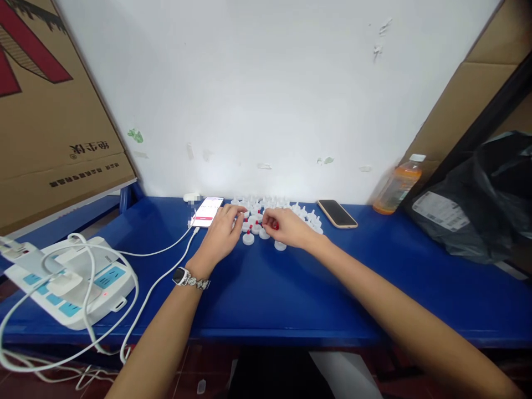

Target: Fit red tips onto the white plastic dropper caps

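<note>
Several white translucent caps with pointed nozzles [248, 239] stand in a cluster on the blue table near the wall. Some of the front ones carry small red tips. At the cluster's left side, my left hand [224, 231] hovers with thumb and index finger apart, holding nothing that I can see. My right hand [286, 224] is closed in a pinch over the front of the cluster. A bit of red shows under its curled fingers; what the fingertips grip is hidden. Just below that hand sits another white cap [280, 246].
Left of the caps lies a lit phone [208, 213] with a white cable. A power strip [70, 282] with tangled cables occupies the table's left end. To the right are a dark phone [337, 214], an orange drink bottle [397, 185] and a black plastic bag [477, 199].
</note>
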`<move>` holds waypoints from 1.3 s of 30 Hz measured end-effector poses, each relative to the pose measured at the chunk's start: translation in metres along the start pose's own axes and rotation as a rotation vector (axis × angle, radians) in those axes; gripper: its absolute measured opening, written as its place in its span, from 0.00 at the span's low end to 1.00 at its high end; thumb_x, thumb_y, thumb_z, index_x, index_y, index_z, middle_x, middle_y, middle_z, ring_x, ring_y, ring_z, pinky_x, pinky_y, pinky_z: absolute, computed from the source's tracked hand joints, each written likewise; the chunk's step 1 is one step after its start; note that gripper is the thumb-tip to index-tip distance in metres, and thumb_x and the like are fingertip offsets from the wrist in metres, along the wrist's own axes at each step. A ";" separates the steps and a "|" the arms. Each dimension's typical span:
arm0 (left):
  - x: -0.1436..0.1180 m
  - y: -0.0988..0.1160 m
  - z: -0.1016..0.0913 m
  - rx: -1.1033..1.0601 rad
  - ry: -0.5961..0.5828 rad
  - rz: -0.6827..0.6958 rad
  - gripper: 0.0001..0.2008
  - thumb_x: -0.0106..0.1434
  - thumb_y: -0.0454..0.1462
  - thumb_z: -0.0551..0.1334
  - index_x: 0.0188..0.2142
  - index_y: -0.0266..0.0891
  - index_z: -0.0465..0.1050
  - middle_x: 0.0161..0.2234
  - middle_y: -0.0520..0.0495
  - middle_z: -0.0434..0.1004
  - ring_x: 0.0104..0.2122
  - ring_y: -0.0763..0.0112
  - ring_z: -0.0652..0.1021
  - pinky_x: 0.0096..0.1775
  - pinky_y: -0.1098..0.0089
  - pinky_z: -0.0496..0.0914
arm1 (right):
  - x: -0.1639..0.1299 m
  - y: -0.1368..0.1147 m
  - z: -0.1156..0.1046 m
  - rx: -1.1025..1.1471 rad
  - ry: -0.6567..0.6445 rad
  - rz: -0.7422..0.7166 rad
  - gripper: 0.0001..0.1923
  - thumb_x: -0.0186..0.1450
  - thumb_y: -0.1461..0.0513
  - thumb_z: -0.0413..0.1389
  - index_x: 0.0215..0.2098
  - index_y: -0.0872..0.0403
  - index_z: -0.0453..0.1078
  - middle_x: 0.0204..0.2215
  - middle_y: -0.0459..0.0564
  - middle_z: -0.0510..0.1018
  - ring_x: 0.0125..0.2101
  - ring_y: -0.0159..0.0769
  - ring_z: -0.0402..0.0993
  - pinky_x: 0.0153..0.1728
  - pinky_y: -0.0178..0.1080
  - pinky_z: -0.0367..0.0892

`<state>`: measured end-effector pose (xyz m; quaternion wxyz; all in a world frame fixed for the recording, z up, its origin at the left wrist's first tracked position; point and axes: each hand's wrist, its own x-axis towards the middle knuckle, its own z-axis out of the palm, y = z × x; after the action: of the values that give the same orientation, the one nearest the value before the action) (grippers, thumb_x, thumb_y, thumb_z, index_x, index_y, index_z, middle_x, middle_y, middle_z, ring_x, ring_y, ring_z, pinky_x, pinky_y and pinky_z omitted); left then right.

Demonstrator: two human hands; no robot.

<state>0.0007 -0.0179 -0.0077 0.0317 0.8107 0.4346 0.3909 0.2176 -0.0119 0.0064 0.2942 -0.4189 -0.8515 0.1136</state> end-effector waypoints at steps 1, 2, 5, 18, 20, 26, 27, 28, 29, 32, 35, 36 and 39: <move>0.000 0.001 0.000 0.019 0.003 -0.008 0.14 0.73 0.40 0.48 0.48 0.40 0.69 0.45 0.44 0.72 0.47 0.59 0.70 0.52 0.57 0.66 | 0.001 -0.002 0.002 -0.056 -0.044 -0.014 0.06 0.59 0.68 0.54 0.33 0.53 0.70 0.26 0.45 0.77 0.27 0.33 0.71 0.32 0.34 0.60; -0.001 0.002 0.000 0.037 0.002 -0.018 0.14 0.73 0.39 0.47 0.47 0.40 0.69 0.44 0.43 0.72 0.47 0.59 0.70 0.51 0.57 0.66 | 0.003 -0.004 0.004 -0.102 -0.075 -0.021 0.06 0.59 0.69 0.54 0.32 0.53 0.70 0.26 0.46 0.77 0.27 0.33 0.71 0.32 0.35 0.60; -0.001 0.004 0.001 0.075 -0.007 -0.066 0.13 0.73 0.38 0.47 0.46 0.41 0.69 0.43 0.43 0.72 0.46 0.58 0.71 0.51 0.56 0.66 | 0.007 -0.009 0.007 -0.143 -0.112 -0.005 0.04 0.61 0.67 0.55 0.33 0.53 0.71 0.26 0.46 0.78 0.27 0.33 0.71 0.32 0.35 0.59; -0.005 -0.006 0.000 0.118 0.006 -0.272 0.12 0.72 0.38 0.47 0.43 0.40 0.68 0.42 0.40 0.73 0.46 0.54 0.73 0.49 0.53 0.68 | 0.110 0.011 0.026 -0.340 -0.163 0.189 0.08 0.61 0.58 0.60 0.34 0.54 0.76 0.36 0.53 0.82 0.41 0.43 0.74 0.48 0.45 0.57; -0.005 -0.006 0.000 0.113 -0.001 -0.251 0.11 0.71 0.38 0.48 0.42 0.40 0.68 0.42 0.40 0.72 0.46 0.54 0.72 0.49 0.52 0.68 | 0.116 0.009 0.032 -0.339 -0.168 0.186 0.05 0.61 0.61 0.59 0.33 0.55 0.76 0.36 0.53 0.82 0.42 0.42 0.74 0.49 0.45 0.56; -0.003 0.007 0.002 0.123 0.155 -0.135 0.15 0.68 0.42 0.58 0.52 0.40 0.66 0.51 0.38 0.65 0.53 0.52 0.68 0.54 0.52 0.66 | 0.079 -0.007 0.012 0.002 0.067 0.168 0.08 0.63 0.58 0.58 0.34 0.54 0.75 0.32 0.48 0.81 0.34 0.34 0.73 0.40 0.38 0.61; -0.003 0.011 0.003 0.119 0.159 -0.096 0.18 0.67 0.42 0.58 0.55 0.40 0.64 0.53 0.38 0.64 0.54 0.52 0.67 0.56 0.52 0.65 | 0.066 -0.011 0.007 0.112 0.096 0.146 0.09 0.63 0.57 0.58 0.33 0.55 0.75 0.31 0.47 0.80 0.31 0.34 0.71 0.37 0.37 0.61; -0.002 0.015 0.005 0.113 0.129 -0.059 0.20 0.68 0.43 0.58 0.56 0.40 0.63 0.54 0.38 0.65 0.54 0.52 0.67 0.56 0.52 0.64 | 0.054 -0.014 0.003 0.216 0.114 0.121 0.10 0.63 0.56 0.58 0.33 0.55 0.75 0.30 0.47 0.80 0.30 0.33 0.70 0.34 0.36 0.62; -0.002 0.019 0.007 0.105 0.074 -0.030 0.19 0.69 0.43 0.57 0.56 0.40 0.63 0.52 0.39 0.67 0.53 0.53 0.68 0.55 0.53 0.65 | 0.041 -0.017 -0.001 0.299 0.115 0.106 0.11 0.64 0.55 0.57 0.33 0.55 0.75 0.29 0.47 0.79 0.29 0.33 0.70 0.33 0.36 0.62; -0.003 0.028 0.013 0.072 -0.110 0.020 0.13 0.72 0.43 0.50 0.50 0.41 0.66 0.44 0.42 0.72 0.46 0.57 0.72 0.49 0.56 0.68 | 0.009 -0.017 -0.007 0.341 0.129 0.138 0.15 0.67 0.53 0.53 0.34 0.54 0.75 0.28 0.47 0.79 0.28 0.33 0.70 0.31 0.37 0.61; -0.005 0.030 0.018 0.043 -0.160 0.044 0.15 0.73 0.45 0.48 0.49 0.40 0.66 0.43 0.42 0.73 0.45 0.58 0.73 0.47 0.58 0.68 | -0.010 -0.009 -0.009 0.035 0.132 0.200 0.12 0.66 0.55 0.54 0.35 0.53 0.75 0.32 0.49 0.79 0.33 0.37 0.71 0.39 0.41 0.60; -0.006 0.030 0.019 0.041 -0.161 0.051 0.15 0.73 0.45 0.48 0.50 0.40 0.66 0.45 0.41 0.72 0.46 0.57 0.73 0.48 0.58 0.68 | -0.014 -0.007 -0.009 -0.102 0.100 0.206 0.10 0.65 0.56 0.55 0.34 0.53 0.75 0.33 0.51 0.79 0.36 0.39 0.71 0.43 0.43 0.58; -0.007 0.029 0.022 0.047 -0.177 0.061 0.16 0.73 0.45 0.48 0.50 0.39 0.65 0.47 0.40 0.72 0.47 0.57 0.72 0.49 0.56 0.68 | -0.017 -0.005 -0.005 -0.415 -0.015 0.208 0.08 0.62 0.57 0.58 0.32 0.54 0.75 0.35 0.55 0.78 0.41 0.46 0.69 0.47 0.48 0.53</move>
<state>0.0325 -0.0343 -0.0153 0.0388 0.8554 0.4145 0.3082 0.2258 -0.0287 0.0054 0.1823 -0.5553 -0.8109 -0.0311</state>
